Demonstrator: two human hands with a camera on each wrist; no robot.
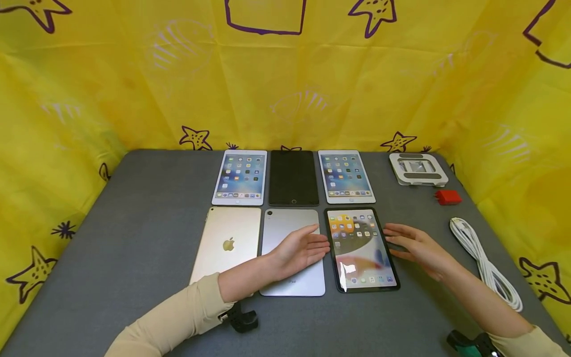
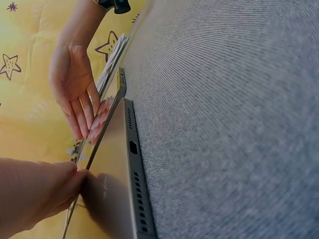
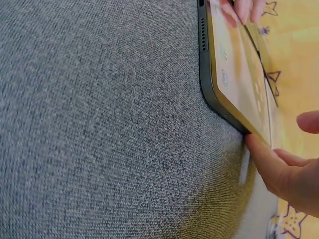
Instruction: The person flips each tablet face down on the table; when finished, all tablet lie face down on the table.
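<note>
A dark-edged tablet (image 1: 363, 258) lies screen up at the right end of the front row, its home screen lit. My left hand (image 1: 300, 252) reaches over the silver tablet (image 1: 292, 218), fingers extended, with the fingertips at the lit tablet's left edge. On the other side, my right hand (image 1: 417, 248) has its fingertips right at the lit tablet's right edge. In the right wrist view, the right fingers (image 3: 264, 159) meet the side of that tablet (image 3: 237, 74) close over the cloth. Neither hand curls round anything.
Left of the silver tablet lies a gold tablet (image 1: 227, 228), back up. Behind are two white tablets (image 1: 241, 173) with lit screens and a dark-screened tablet (image 1: 293, 176) between them. At right are a grey-white folded stand (image 1: 418, 169), a red charger plug (image 1: 448, 197) and a coiled white cable (image 1: 486, 265).
</note>
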